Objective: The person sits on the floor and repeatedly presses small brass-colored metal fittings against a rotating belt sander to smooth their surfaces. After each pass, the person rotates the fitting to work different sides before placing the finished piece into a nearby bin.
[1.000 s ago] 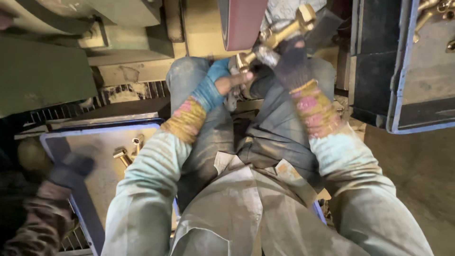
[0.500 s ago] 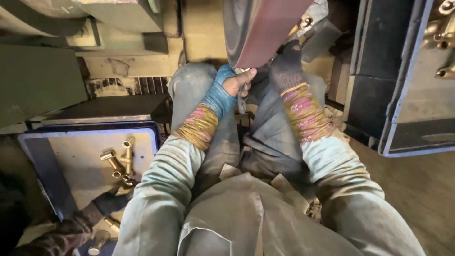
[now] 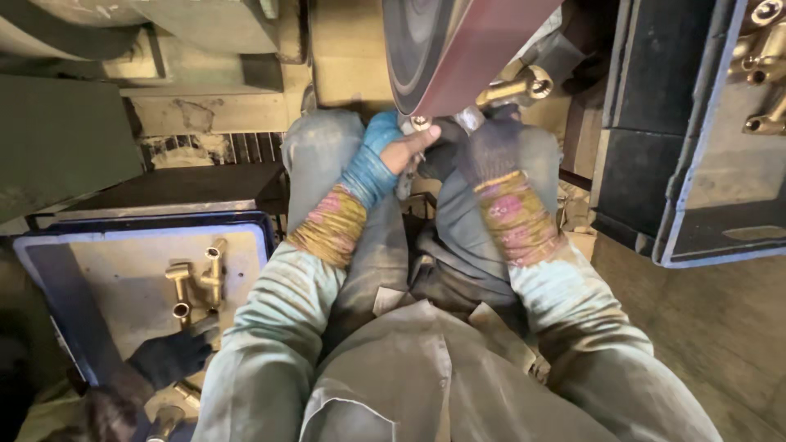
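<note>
Head view puts the brass fitting (image 3: 514, 88) right at the lower edge of the belt (image 3: 483, 41), its open round end poking out just right of the belt and its near end lost between my two hands. I read the step in hand as grinding: the fitting is held up against the dark red abrasive belt where it wraps the wheel.

My left hand (image 3: 391, 151), in a blue glove with the thumb tip bare, sits just below the belt; its fingers are curled shut on the fitting's near end, and a small silvery end shows beside the thumb. My right hand (image 3: 491, 147), in a dark glove, is just below and right of the belt, fingers closed around the fitting's body from underneath. Both forearms rest along my knees.

As I judge it, the next move calls for a firm two-handed hold and a slow turn of the fitting so a fresh face meets the belt, with the bare thumb tip kept off the abrasive.

Well left of the belt and lower down, a blue-rimmed tray (image 3: 264, 233) holds more brass fittings (image 3: 196, 278); another person's dark-gloved hand (image 3: 168, 356) rests at its near edge. Right of the belt, a second tray (image 3: 696, 245) carries further brass pieces (image 3: 765, 65) in its far corner.
</note>
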